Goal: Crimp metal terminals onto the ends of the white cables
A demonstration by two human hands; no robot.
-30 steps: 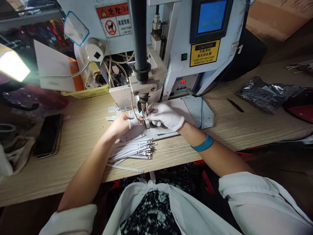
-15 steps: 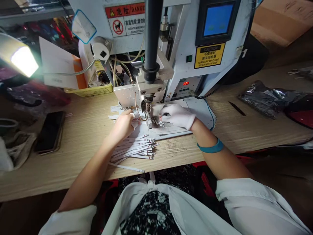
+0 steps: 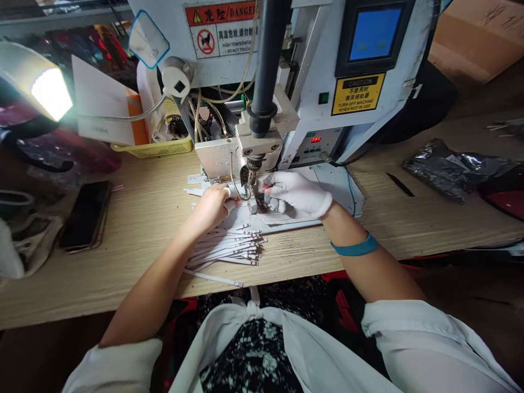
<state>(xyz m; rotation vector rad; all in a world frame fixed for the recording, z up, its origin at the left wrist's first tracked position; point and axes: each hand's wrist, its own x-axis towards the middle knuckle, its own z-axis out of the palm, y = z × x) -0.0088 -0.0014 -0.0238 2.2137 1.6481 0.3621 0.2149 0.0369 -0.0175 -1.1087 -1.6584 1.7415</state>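
Observation:
At the foot of the machine (image 3: 252,188), my left hand (image 3: 215,206), with white finger covers, is closed just left of the metal head. What its fingertips hold is too small to make out. On the other side of the head, my right hand (image 3: 301,194) in a white glove has its fingers bent together close to the metal tip, and whatever is between them is hidden. Several thin white strips with dark and red marked ends (image 3: 225,248) lie fanned out on the table just below my left hand. A white plate (image 3: 333,185) lies under the machine.
A phone (image 3: 85,215) lies on the table (image 3: 143,240) at the left, below a lit lamp (image 3: 51,90). Behind stands a yellow basket (image 3: 153,150). To the right are a thin dark blade-like object (image 3: 400,184) and a silvery plastic bag (image 3: 446,164).
My right hand's fingers have drawn together and nearer the metal tip, covering the small pieces seen there before. My left hand has barely moved. The whole view has shifted slightly.

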